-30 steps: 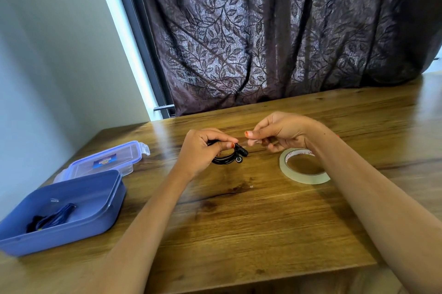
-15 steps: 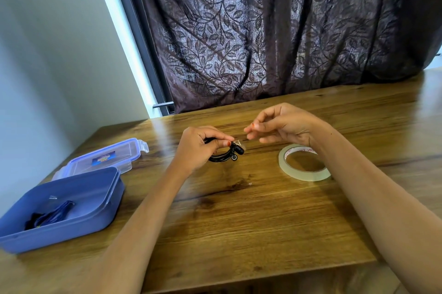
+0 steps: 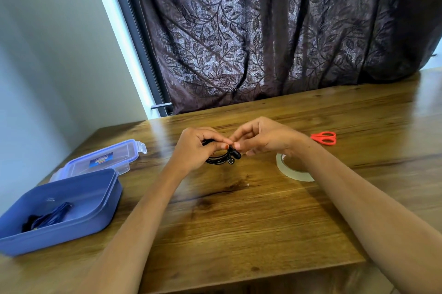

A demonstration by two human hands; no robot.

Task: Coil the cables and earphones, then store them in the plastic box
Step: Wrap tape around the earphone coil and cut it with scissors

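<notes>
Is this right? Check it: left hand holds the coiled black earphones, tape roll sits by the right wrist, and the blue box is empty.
Not quite. The head view shows the box already holds a dark coiled cable. The rest stands: left hand, earphones, tape roll.

Black coiled earphones (image 3: 222,156) sit pinched above the counter, while the open blue plastic box (image 3: 71,200) holds a coiled blue cable (image 3: 51,216).

Bare forearms, sleeveless to the frame edge; orange-red thumbnail polish
</notes>
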